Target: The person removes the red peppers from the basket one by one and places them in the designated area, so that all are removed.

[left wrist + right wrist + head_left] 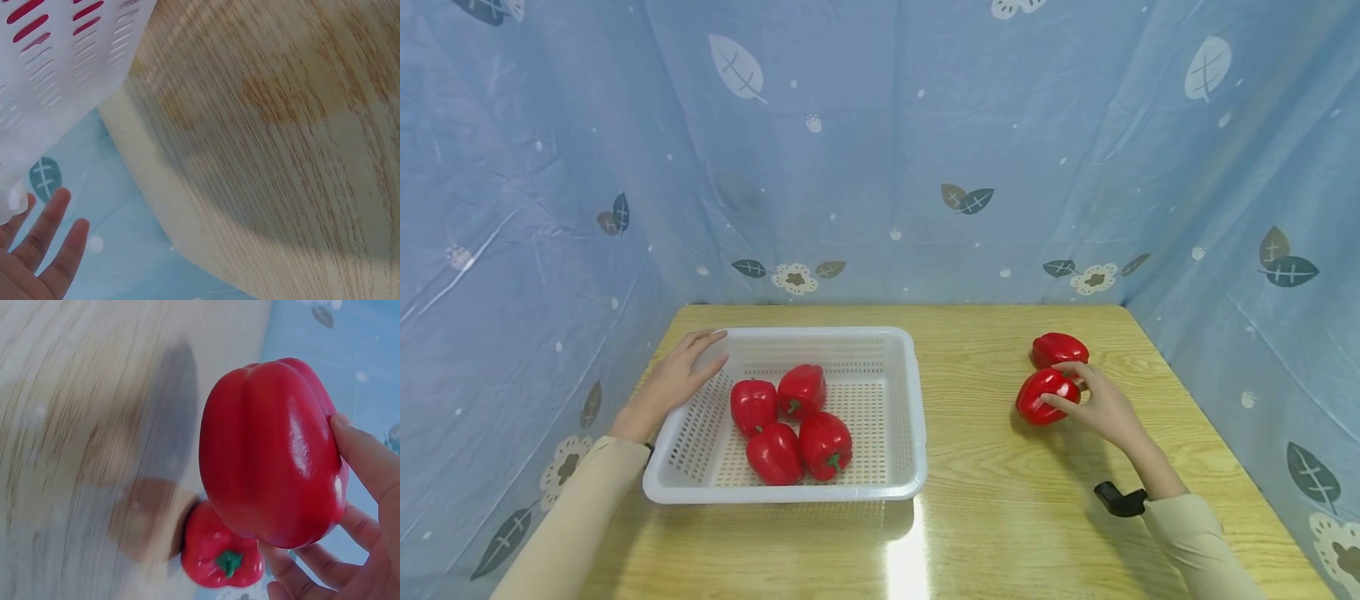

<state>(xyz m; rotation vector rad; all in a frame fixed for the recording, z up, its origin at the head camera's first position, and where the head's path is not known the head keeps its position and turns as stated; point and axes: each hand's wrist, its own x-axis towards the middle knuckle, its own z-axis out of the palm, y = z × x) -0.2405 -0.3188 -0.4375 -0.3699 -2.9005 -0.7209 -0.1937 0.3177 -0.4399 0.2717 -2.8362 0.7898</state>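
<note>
A red bell pepper (269, 456) is held by my right hand (1101, 408), the thumb on one side and fingers on the other. It appears raised a little off the table. Just behind it, a second red bell pepper (1060, 348) with a green stem (229, 562) lies on the wood. My left hand (673, 379) is at the back left corner of a white plastic basket (913, 400), its fingers extended and touching the rim. Several red bell peppers (801, 390) are grouped in the basket, left of its middle.
The basket stands on the left part of a wood-grain table (977, 533). A blue leaf-patterned curtain (865, 167) hangs at the back and along both sides, near the table edges. Black straps show at both wrists, with a black piece (1120, 500) beside the right one.
</note>
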